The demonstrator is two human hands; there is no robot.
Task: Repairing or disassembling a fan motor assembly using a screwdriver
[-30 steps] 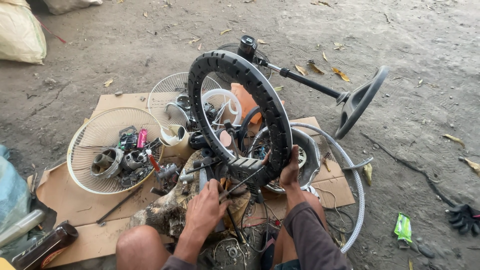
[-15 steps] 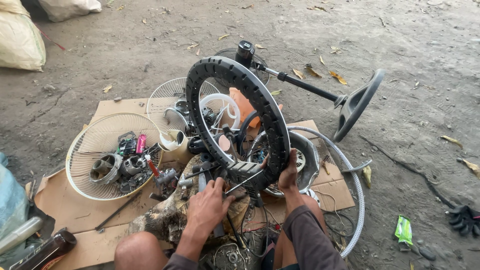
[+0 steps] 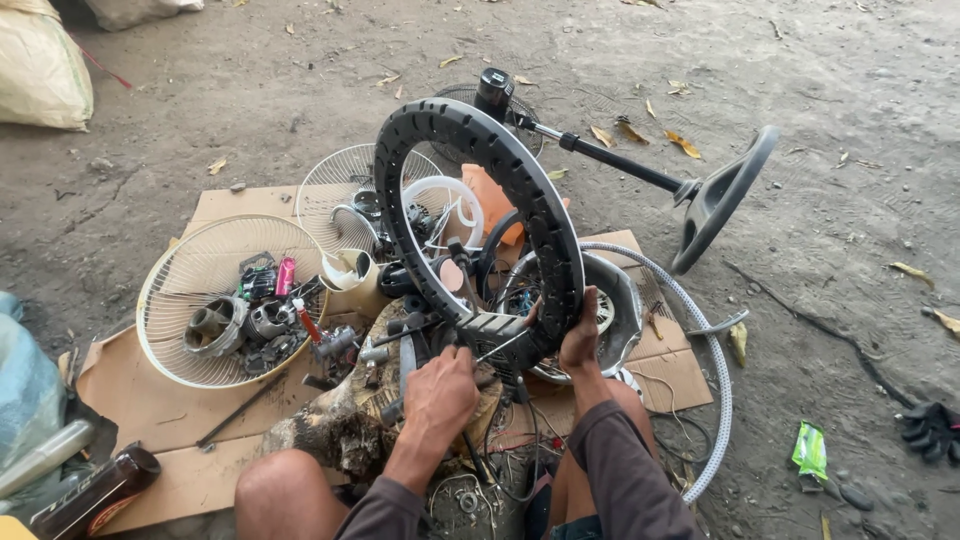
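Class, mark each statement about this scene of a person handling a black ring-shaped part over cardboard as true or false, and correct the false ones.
1. The right hand grips the black ring-shaped plastic frame. True.
2. The ring lies flat on the ground. False: it stands upright on edge.
3. The white wire fan guard holds small metal parts. True.
4. The flattened brown cardboard sheet lies on grass. False: it lies on bare dirt.
5. The left hand is at the ring's base. True.

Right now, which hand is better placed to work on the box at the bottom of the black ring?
Probably the left hand: it sits at the box while the right hand grips the black ring, holding it upright.
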